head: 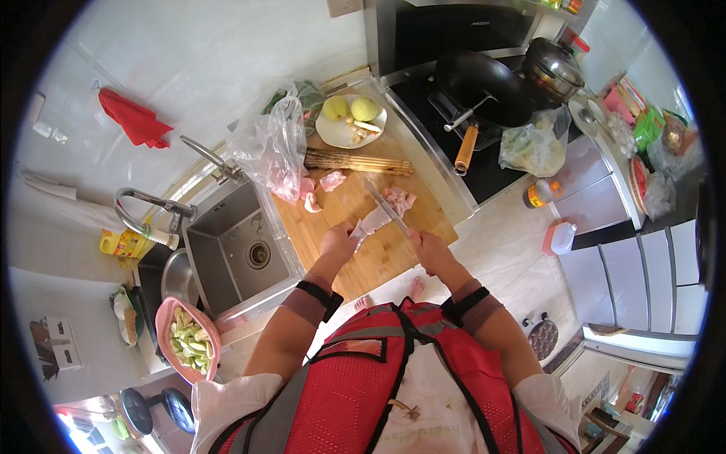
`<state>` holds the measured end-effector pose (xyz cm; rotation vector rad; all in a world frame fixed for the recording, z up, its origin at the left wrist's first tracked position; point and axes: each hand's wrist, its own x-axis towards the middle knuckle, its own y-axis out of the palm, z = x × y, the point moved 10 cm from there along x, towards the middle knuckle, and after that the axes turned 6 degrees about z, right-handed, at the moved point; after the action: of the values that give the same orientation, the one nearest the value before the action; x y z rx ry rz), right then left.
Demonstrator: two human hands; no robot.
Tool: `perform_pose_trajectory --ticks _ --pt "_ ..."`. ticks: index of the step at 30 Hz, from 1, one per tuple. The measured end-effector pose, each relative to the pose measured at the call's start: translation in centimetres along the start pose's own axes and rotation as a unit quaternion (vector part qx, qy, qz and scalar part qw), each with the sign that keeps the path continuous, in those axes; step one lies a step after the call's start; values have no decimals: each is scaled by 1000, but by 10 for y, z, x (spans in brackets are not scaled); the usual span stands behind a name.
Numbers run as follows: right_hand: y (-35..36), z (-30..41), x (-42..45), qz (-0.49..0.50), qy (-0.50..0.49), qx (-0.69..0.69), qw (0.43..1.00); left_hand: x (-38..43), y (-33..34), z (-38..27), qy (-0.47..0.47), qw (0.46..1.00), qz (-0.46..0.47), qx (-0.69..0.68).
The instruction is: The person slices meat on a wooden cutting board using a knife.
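On a wooden cutting board (374,272), a strip of pale raw meat (373,221) lies slantwise. My left hand (338,241) grips its near left end. My right hand (429,252) is closed around the handle of a kitchen knife, which my fingers mostly hide. The knife blade (387,207) crosses the strip, its tip pointing away to the upper left. Just right of the blade is a small heap of cut meat (400,200). Separate pink meat pieces (333,181) sit farther back, close to a clear plastic bag (278,142) with more meat at its bottom.
A bundle of thin sticks (357,162) lies behind the meat, below a white plate (340,139) with two round green fruits and garlic. Left is a steel sink (232,249) and a pink basket (164,335) of cut vegetables. A wok (482,85) stands on the stove at right.
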<state>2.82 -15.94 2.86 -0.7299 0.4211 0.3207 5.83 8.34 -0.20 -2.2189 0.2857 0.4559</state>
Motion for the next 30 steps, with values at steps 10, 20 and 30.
perform_pose_trajectory --ticks 10,20,30 --pt "4 -4 5 -5 -6 -15 1000 -28 -47 -15 155 963 -213 57" --pt "5 -8 5 -12 -16 -7 1000 -32 -1 -61 346 919 -180 49" --pt "14 17 -7 -39 -137 57 988 -51 -8 -60 374 893 -251 28"
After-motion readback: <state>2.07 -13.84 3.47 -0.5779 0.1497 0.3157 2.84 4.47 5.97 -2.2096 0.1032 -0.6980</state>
